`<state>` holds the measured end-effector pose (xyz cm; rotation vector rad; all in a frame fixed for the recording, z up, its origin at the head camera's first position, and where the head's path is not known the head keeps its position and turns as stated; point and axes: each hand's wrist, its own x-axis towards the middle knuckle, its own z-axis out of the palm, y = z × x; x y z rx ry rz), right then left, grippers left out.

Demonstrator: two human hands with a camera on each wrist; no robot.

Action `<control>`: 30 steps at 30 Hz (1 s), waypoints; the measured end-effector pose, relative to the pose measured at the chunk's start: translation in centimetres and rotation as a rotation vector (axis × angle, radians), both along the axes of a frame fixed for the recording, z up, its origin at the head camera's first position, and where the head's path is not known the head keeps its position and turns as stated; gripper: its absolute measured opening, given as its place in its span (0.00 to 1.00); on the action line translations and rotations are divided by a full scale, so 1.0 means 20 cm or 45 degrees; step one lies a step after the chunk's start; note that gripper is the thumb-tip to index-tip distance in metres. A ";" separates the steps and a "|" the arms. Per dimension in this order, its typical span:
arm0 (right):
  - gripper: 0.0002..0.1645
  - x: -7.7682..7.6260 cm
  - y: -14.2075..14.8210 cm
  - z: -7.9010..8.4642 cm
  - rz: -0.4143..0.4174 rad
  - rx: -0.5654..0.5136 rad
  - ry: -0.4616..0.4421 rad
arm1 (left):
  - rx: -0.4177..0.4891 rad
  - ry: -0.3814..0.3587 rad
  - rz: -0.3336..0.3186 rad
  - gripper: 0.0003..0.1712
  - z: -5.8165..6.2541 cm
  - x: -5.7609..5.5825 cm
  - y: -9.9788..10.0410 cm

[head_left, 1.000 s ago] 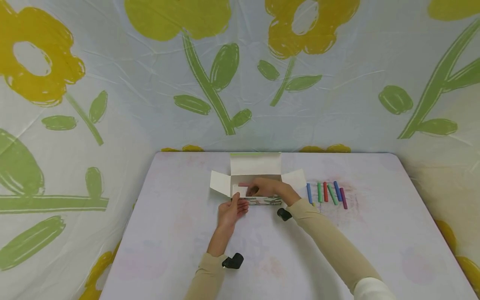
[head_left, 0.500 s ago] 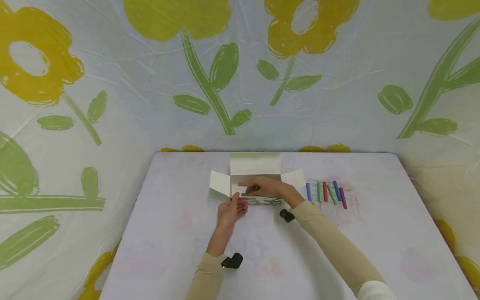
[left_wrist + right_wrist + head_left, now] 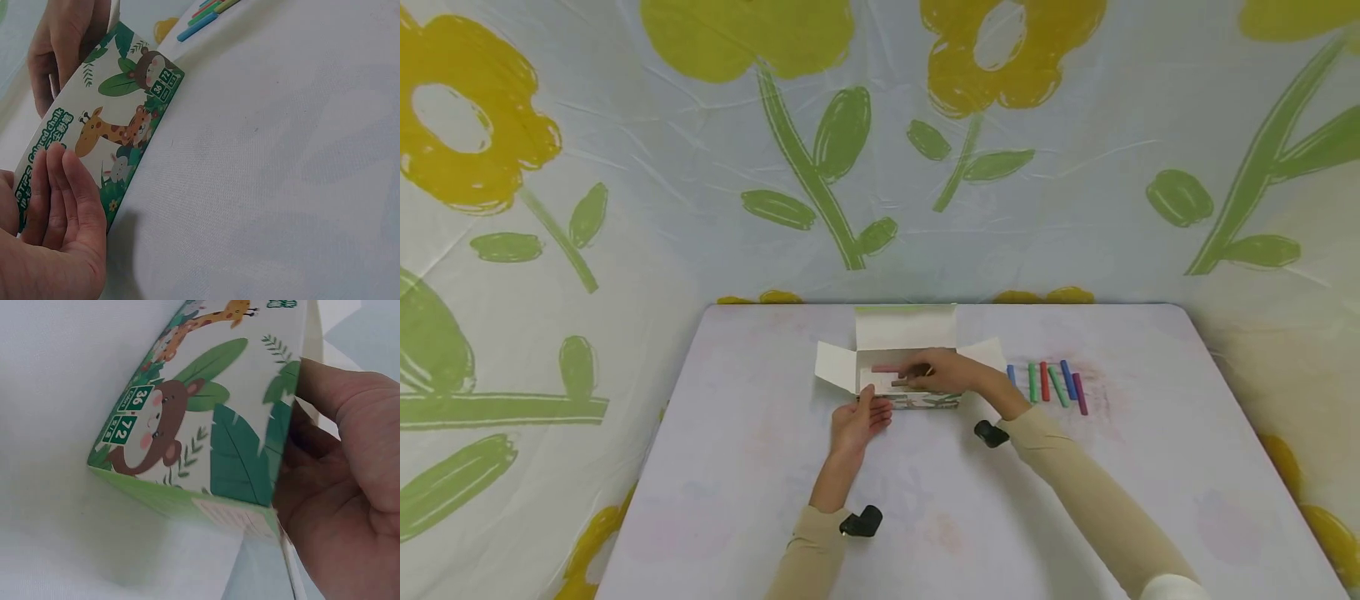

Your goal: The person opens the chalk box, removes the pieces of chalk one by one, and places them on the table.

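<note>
A white cardboard box of coloured chalk (image 3: 917, 402), printed with animals, stands with its lid and side flaps spread. My left hand (image 3: 853, 423) holds its front wall at the left, thumb over the rim and fingers flat along the printed face (image 3: 119, 131). My right hand (image 3: 946, 371) reaches in over the front rim; its fingertips pinch a thin brown chalk stick (image 3: 898, 383). Behind that, a pink chalk stick (image 3: 886, 368) lies across the box by the same fingers. In the right wrist view, the box wall (image 3: 244, 450) hides the right fingertips.
Right of the box lie several loose chalk sticks, among them a red one (image 3: 1044, 382), a green one (image 3: 1058, 387) and a purple one (image 3: 1080, 393). The right flap (image 3: 985, 354) sticks out towards them. A flowered cloth (image 3: 917, 233) hangs behind the table (image 3: 760, 350).
My right hand has shifted slightly right within the box, bringing the brown stick along and showing more of the pink one. My left hand stays at the front wall.
</note>
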<state>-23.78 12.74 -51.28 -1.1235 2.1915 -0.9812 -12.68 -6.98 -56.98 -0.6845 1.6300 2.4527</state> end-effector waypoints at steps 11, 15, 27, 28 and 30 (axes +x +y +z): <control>0.16 0.02 0.13 0.10 -0.129 -0.143 -0.032 | 0.021 -0.009 0.013 0.26 -0.02 -0.01 -0.01; 0.16 0.03 0.18 0.14 -0.200 -0.192 -0.045 | 0.012 -0.014 0.003 0.26 -0.02 -0.01 -0.01; 0.15 0.06 0.37 0.22 -0.459 -0.253 -0.093 | 0.004 -0.035 -0.018 0.25 -0.02 -0.02 -0.01; 0.16 0.07 0.39 0.23 -0.480 -0.253 -0.104 | 0.001 -0.034 -0.022 0.24 -0.02 -0.02 -0.01; 0.17 0.07 0.42 0.24 -0.538 -0.244 -0.139 | 0.001 -0.040 -0.023 0.23 -0.02 -0.02 -0.01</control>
